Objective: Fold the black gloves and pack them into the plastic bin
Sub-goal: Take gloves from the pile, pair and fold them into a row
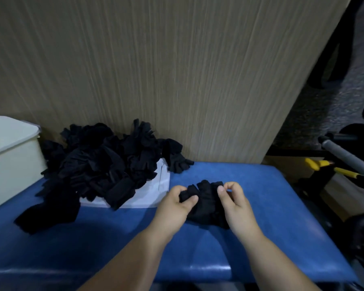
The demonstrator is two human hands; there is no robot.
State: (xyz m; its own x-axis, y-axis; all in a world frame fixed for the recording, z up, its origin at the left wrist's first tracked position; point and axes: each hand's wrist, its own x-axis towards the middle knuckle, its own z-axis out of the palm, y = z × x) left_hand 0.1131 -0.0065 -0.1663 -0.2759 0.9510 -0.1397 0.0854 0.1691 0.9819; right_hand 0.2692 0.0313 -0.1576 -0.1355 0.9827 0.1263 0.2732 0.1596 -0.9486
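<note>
A blue padded bench (pixel 271 217) is shown. A cream plastic bin (pixel 11 156) is set on it. Just right of the bin, a white sheet (pixel 153 192) is spread, with a pile of black gloves (pixel 105 160) heaped partly over it. Farther right of the bin, a bunched black glove (pixel 208 208) is laid.

The plastic bin (pixel 11 160) runs off the left edge, inside unseen; the glove pile (pixel 105 160) hides most of a white sheet (pixel 162 185).
</note>
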